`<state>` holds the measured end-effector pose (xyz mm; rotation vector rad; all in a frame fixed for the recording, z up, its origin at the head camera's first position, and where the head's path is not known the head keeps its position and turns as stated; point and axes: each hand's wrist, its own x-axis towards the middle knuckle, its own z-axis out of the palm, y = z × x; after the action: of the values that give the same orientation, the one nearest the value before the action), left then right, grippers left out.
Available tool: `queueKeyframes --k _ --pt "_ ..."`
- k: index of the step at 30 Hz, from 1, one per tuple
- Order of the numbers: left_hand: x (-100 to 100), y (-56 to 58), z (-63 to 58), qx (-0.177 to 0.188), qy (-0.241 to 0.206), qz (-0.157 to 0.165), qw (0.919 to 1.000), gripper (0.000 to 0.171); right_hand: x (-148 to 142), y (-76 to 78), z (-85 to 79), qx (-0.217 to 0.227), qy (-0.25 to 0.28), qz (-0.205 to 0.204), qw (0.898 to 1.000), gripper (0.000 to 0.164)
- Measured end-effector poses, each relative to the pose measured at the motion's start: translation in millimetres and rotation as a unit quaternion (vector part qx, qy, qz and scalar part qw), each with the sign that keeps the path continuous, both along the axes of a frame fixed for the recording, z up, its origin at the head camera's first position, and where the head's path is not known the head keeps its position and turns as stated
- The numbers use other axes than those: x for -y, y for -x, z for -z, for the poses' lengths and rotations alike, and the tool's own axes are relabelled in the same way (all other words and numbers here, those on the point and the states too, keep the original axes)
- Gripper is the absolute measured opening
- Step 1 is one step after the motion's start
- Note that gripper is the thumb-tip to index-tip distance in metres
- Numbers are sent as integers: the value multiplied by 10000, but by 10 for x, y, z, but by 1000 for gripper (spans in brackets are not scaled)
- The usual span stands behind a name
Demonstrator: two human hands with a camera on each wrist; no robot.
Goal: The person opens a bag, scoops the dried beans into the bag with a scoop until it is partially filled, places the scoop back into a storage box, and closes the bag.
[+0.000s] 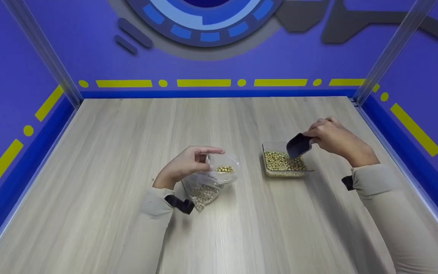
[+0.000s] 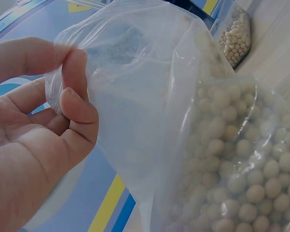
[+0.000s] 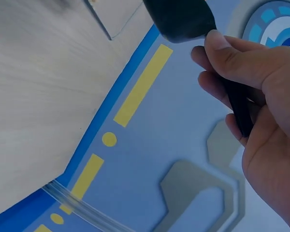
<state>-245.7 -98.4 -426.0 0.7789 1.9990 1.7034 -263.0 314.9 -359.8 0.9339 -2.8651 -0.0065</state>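
Note:
My left hand (image 1: 186, 165) pinches the rim of a clear plastic bag (image 2: 130, 96) between thumb and fingers, holding its mouth spread. Round tan beans or peas (image 2: 251, 169) fill the lower part of the bag, which slumps on the table. To the right, my right hand (image 1: 337, 139) grips the handle of a black scoop (image 1: 298, 145). The scoop's blade tilts down over a clear rectangular container (image 1: 285, 175) that holds more of the yellowish beans (image 1: 281, 160). Whether the scoop carries any beans I cannot tell. In the right wrist view, thumb and fingers wrap the scoop handle (image 3: 237, 104).
Bag and container stand apart on a light wooden table (image 1: 108, 152). Blue panels (image 1: 222, 68) with yellow marks enclose it at the back and both sides. Metal posts (image 1: 390, 49) rise at the back corners. A black wrist strap (image 1: 181, 204) sits on the left sleeve.

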Motion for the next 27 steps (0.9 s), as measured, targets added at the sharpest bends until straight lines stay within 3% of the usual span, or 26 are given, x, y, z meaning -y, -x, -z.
queueKeyframes --k 9,17,27 --pt "-12 -2 6 21 12 -14 10000 52 87 -18 -1 -460 -854 -87 9952 19" --pt "-12 -14 -4 133 -19 -3 9999 51 169 -61 -10 -535 -1470 111 9876 11" --pt "-13 -9 -6 -73 40 -10 10000 50 291 -101 104 -932 -1683 322 9808 17"
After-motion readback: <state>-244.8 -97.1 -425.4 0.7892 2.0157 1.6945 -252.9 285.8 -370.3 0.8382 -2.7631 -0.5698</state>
